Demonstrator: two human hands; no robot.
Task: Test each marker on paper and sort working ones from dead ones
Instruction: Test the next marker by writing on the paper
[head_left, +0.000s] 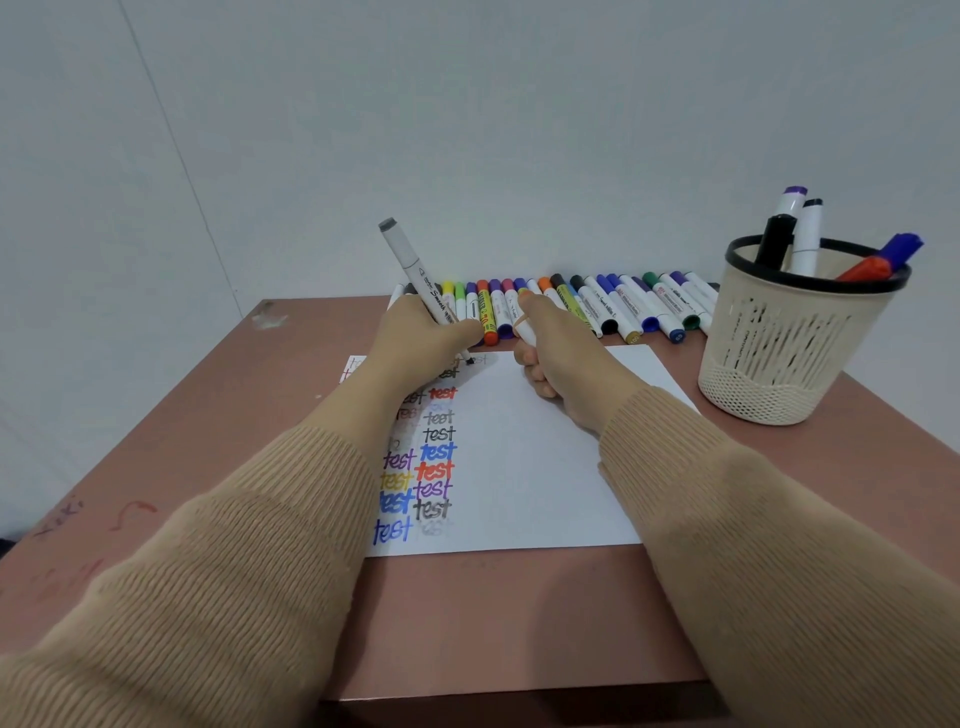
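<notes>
Your table (208, 415) lay under both hands. The paper (545, 467) sat beneath your fingers, and its columns of written words (434, 470) ran from your left fingertips back toward you. The basket (779, 364) stood well to the right of your right knuckles and held several upright markers (806, 234). The row of markers (613, 306) lay just past your fingertips. Your left hand (431, 332) had its fingers clamped round a white marker (410, 265) with a grey end, its tip touching the paper just beside them. Your right hand (556, 353) had its fingers curled, pinching a small white piece (525, 332), possibly a cap.
</notes>
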